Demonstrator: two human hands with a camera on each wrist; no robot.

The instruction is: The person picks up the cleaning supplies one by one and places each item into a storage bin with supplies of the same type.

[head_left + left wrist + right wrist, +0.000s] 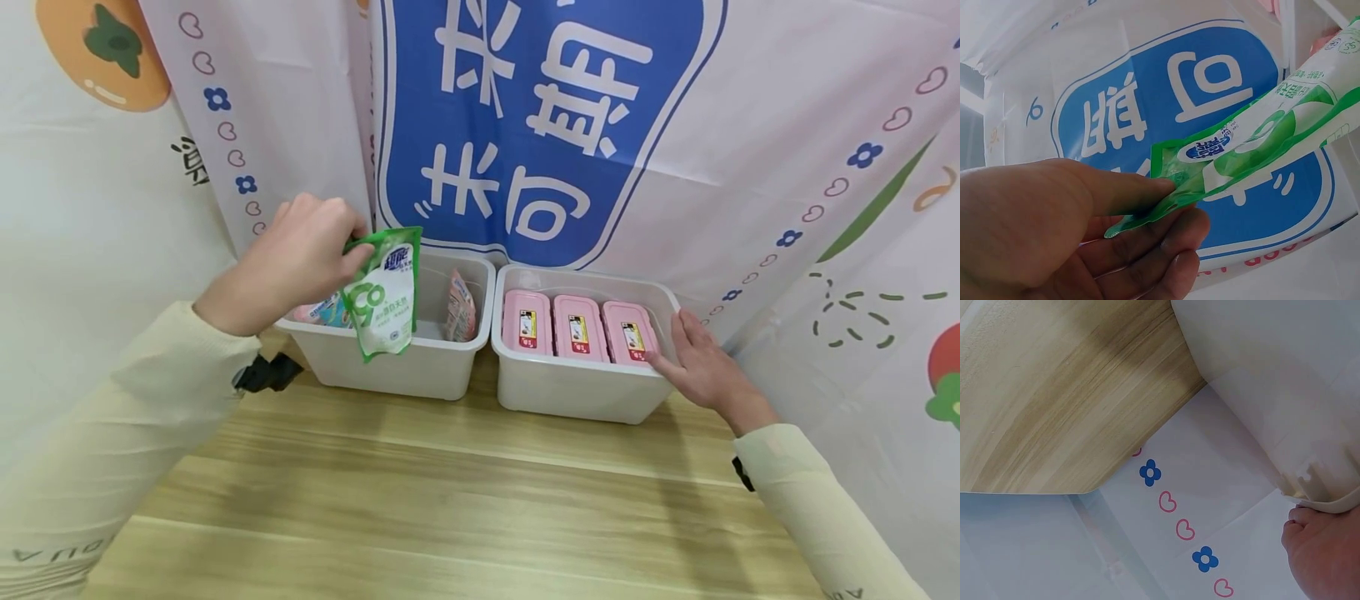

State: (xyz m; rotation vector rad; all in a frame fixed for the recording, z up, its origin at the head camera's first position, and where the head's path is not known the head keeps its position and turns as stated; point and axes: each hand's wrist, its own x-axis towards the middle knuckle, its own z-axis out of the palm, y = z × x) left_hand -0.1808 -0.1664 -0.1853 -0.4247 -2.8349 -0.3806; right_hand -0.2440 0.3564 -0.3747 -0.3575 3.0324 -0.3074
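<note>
My left hand (315, 247) pinches the top edge of a green-and-white detergent pouch (386, 300) and holds it over the left white bin (390, 382). In the left wrist view the thumb lies on the front of the pouch (1272, 134), with the fingers curled behind it. Inside that bin stands a pink pouch (461, 310) at the right, and a blue-and-pink packet (327, 312) shows partly behind the held pouch. My right hand (701, 362) rests on the right rim of the second white bin (573, 400), which holds three pink lidded boxes (577, 327).
Both bins stand side by side at the back of a wooden table (480, 492). Behind them hangs a printed curtain (675, 208) with a blue panel. In the right wrist view the table edge (1116, 469) meets the patterned cloth (1210, 462).
</note>
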